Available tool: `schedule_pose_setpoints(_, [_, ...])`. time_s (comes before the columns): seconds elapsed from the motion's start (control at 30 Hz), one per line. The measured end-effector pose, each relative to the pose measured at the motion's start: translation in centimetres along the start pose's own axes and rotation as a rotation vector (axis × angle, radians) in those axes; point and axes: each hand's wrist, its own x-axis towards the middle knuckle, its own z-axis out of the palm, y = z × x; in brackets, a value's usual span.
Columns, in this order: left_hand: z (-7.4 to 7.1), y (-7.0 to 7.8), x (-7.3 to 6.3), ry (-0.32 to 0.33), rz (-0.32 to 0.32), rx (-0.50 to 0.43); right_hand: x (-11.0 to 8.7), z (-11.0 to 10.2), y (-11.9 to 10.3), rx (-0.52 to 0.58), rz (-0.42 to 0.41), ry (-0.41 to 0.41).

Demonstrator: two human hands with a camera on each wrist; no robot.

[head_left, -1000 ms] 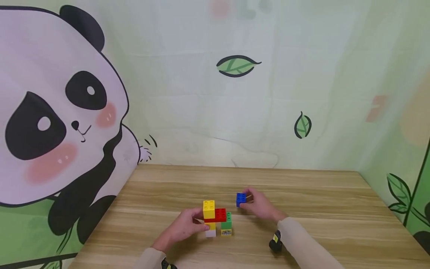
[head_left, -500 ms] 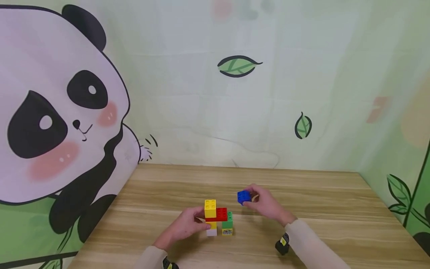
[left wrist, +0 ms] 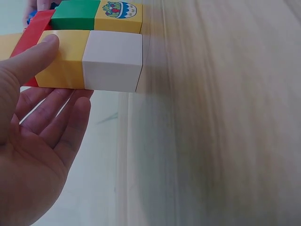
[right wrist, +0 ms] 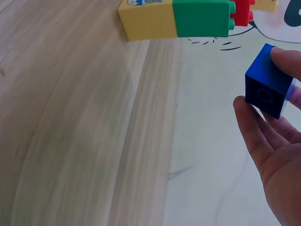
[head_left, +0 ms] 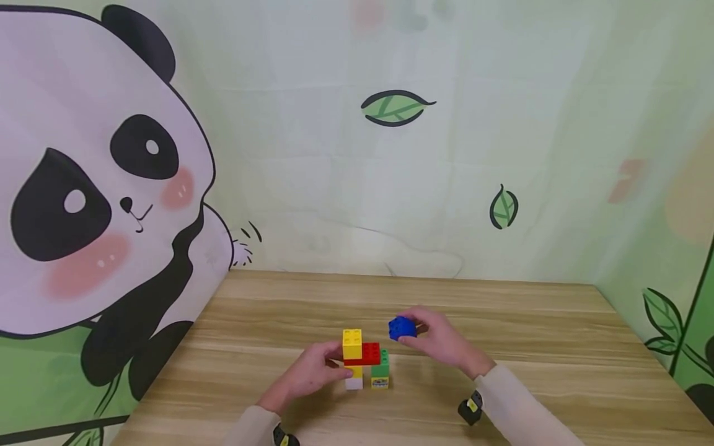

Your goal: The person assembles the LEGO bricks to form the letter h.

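A small structure of toy building bricks stands on the wooden table. Its left column has a white brick under a yellow brick; its right one has a yellow brick printed with a basket-like picture under a green brick. A red brick bridges them, topped at the left by another yellow brick. My left hand grips the left column, thumb on its yellow brick. Behind and right of the structure, my right hand pinches a tilted blue brick, underside partly showing in the right wrist view.
The wooden table runs back to a pale cloth backdrop printed with a panda and leaves. Each wrist wears a small black device; the right one hangs beside the sleeve.
The blue brick has been turned in my right hand, from level to tilted, and the hand has shifted slightly right. My left hand keeps its hold on the column.
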Motion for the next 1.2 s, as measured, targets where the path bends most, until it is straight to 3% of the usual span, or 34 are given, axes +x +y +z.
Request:
schedule_pose_setpoints(0.3, [0.2, 0.3, 0.2, -0.004, -0.011, -0.005, 0.1, -0.3, -1.7, -0.065, -0.014, -0.002])
schedule_pose_setpoints(0.77, [0.3, 0.0, 0.4, -0.001, -0.013, -0.026, 0.4, -0.3, -4.8, -0.080, 0.001, -0.002])
schedule_pose_setpoints(1.2, [0.4, 0.0, 0.5, -0.014, -0.028, -0.038, 1.0, 0.3, -7.0, -0.065, -0.053, 0.045])
